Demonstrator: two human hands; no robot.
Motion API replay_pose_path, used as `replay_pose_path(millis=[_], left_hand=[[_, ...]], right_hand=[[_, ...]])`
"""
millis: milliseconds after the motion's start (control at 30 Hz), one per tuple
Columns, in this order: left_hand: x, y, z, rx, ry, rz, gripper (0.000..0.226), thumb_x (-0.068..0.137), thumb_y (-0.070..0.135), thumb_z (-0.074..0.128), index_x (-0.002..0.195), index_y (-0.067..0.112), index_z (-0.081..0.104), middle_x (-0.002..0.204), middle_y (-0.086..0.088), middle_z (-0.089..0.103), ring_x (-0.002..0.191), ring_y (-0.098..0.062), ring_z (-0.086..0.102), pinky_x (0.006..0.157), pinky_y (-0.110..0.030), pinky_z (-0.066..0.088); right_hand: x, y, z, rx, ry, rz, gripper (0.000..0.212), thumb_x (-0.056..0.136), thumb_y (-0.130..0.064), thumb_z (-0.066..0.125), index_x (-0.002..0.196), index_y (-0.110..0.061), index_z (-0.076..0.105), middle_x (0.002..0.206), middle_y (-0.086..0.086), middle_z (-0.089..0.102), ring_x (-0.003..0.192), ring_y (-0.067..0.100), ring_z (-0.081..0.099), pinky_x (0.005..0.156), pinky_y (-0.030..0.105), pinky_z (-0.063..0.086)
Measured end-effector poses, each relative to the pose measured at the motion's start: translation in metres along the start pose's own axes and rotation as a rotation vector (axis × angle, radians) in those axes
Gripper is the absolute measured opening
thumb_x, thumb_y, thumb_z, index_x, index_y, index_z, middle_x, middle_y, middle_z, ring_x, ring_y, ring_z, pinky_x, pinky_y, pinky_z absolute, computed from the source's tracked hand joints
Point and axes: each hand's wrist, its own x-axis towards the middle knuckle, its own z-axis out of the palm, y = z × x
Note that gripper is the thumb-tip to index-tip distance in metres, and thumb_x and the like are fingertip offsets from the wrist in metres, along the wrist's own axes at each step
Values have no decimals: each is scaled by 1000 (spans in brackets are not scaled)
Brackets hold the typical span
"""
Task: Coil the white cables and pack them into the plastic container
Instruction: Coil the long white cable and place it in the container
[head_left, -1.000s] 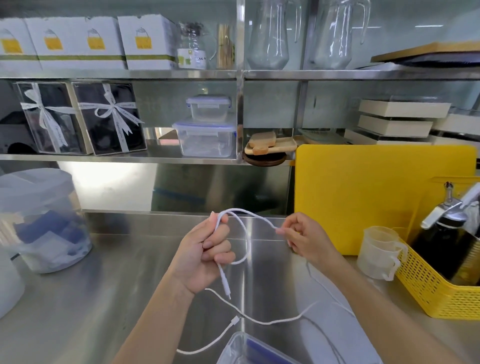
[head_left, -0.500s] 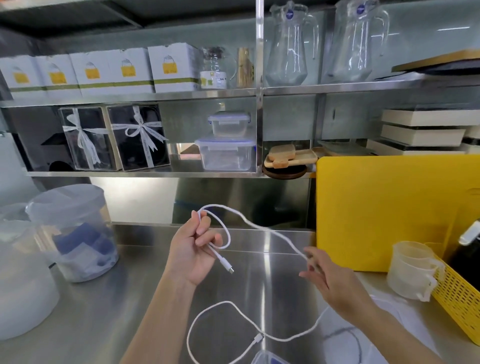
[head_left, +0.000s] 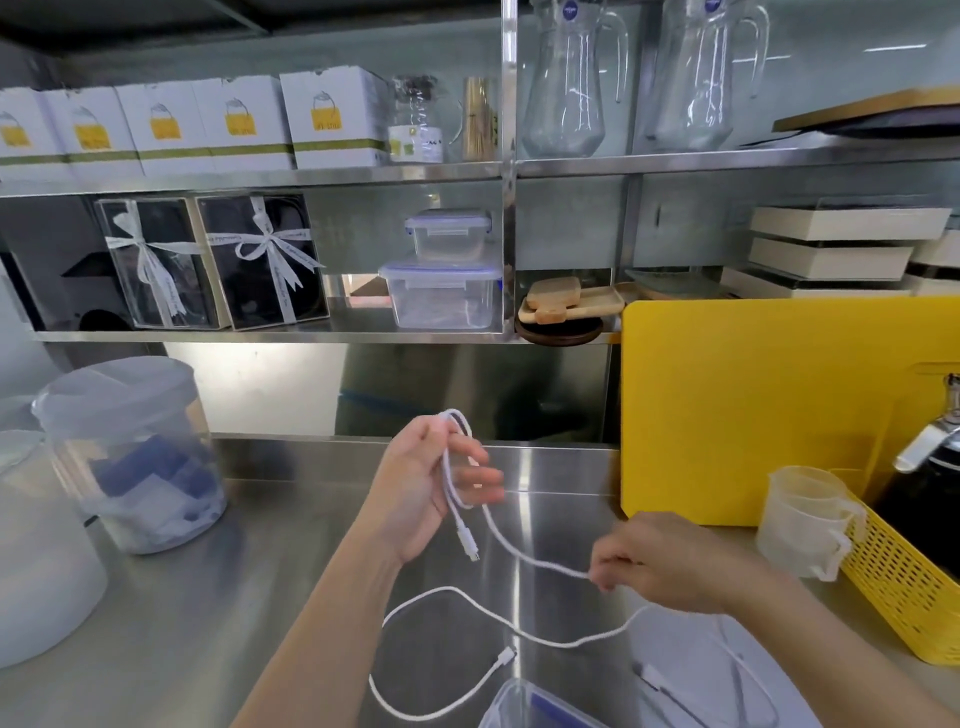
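My left hand (head_left: 421, 483) is raised above the steel counter and holds a loop of a white cable (head_left: 530, 558); one plug end dangles below the palm. My right hand (head_left: 660, 564) pinches the same cable lower and to the right. The rest of the cable sags onto the counter and curls back toward the clear plastic container (head_left: 524, 709), whose corner shows at the bottom edge. A second white cable (head_left: 748, 675) lies on the counter under my right forearm.
A yellow cutting board (head_left: 769, 405) leans at the right, with a measuring cup (head_left: 802, 525) and a yellow basket (head_left: 904, 597) in front of it. A lidded clear jar (head_left: 130, 452) and a white tub (head_left: 41, 561) stand at the left. Shelves above hold boxes, containers and pitchers.
My right hand slid down the cable, away from my left hand and lower to the right. My left hand kept its loop, with its fingers now looser. The view tilted up slightly.
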Motion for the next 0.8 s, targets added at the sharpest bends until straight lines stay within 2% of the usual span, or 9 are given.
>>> replay_pose_path(millis=[67, 167, 300, 367, 433, 567, 600, 700, 800], left_hand=[[-2, -10, 10, 173, -59, -68, 22, 101, 24, 31, 89, 10, 45, 70, -11, 71, 59, -33, 70, 59, -48, 60], [-7, -21, 21, 408, -172, -174, 22, 100, 28, 33, 89, 14, 44, 75, -10, 72, 60, -33, 70, 53, -38, 59], [-12, -25, 28, 589, -309, -271, 27, 101, 30, 33, 83, 13, 44, 54, -6, 65, 41, -23, 60, 44, -25, 49], [-15, -24, 31, 595, -344, -300, 28, 100, 29, 34, 78, 16, 44, 43, 2, 50, 32, -12, 41, 38, -20, 39], [-19, -24, 33, 466, -371, -367, 29, 101, 27, 34, 76, 17, 45, 42, 8, 35, 33, -6, 24, 35, -16, 27], [-24, -21, 31, 227, -424, -390, 30, 97, 22, 36, 74, 14, 54, 39, 10, 29, 31, -4, 18, 36, -15, 19], [-25, -17, 29, 137, -425, -375, 29, 94, 23, 39, 73, 14, 57, 38, 11, 27, 30, -3, 17, 36, -14, 18], [-23, 2, 13, -194, -377, -303, 20, 84, 23, 55, 71, 12, 66, 39, 9, 17, 29, -7, 12, 34, -15, 16], [-14, 22, -7, -665, -602, -325, 29, 95, 17, 42, 92, -5, 61, 46, 1, 23, 34, -9, 13, 37, -21, 15]], right_hand=[[-5, -16, -12, 128, -11, -100, 25, 93, -35, 45, 77, -27, 62, 69, -17, 56, 65, -4, 48, 59, 15, 33], [-7, -30, -31, 272, 156, -186, 30, 94, -31, 45, 65, -35, 54, 59, -18, 51, 62, -5, 49, 58, 13, 36], [-3, -24, -37, 331, 402, -112, 26, 94, -27, 45, 72, -25, 59, 65, -14, 54, 62, 0, 48, 60, 22, 37], [0, -19, -31, 338, 473, -91, 21, 92, -27, 48, 78, -21, 63, 65, -16, 55, 62, 0, 51, 60, 20, 39], [3, -14, -26, 396, 559, -86, 18, 86, -30, 57, 77, -16, 64, 59, -15, 54, 58, 0, 50, 54, 16, 37], [10, -3, -20, 614, 634, -53, 47, 61, -56, 63, 68, -10, 61, 53, 2, 50, 47, 6, 39, 44, 16, 32], [11, 2, -19, 655, 624, -41, 45, 63, -53, 66, 68, -9, 61, 53, 1, 50, 47, 5, 38, 44, 15, 32], [11, 26, -10, 769, 612, 26, 25, 79, -22, 67, 68, -1, 59, 49, -10, 47, 43, 2, 38, 42, 11, 30], [6, 46, 4, 859, 605, 62, 14, 85, -14, 60, 73, -6, 58, 41, -12, 45, 39, 1, 35, 39, 12, 28]])
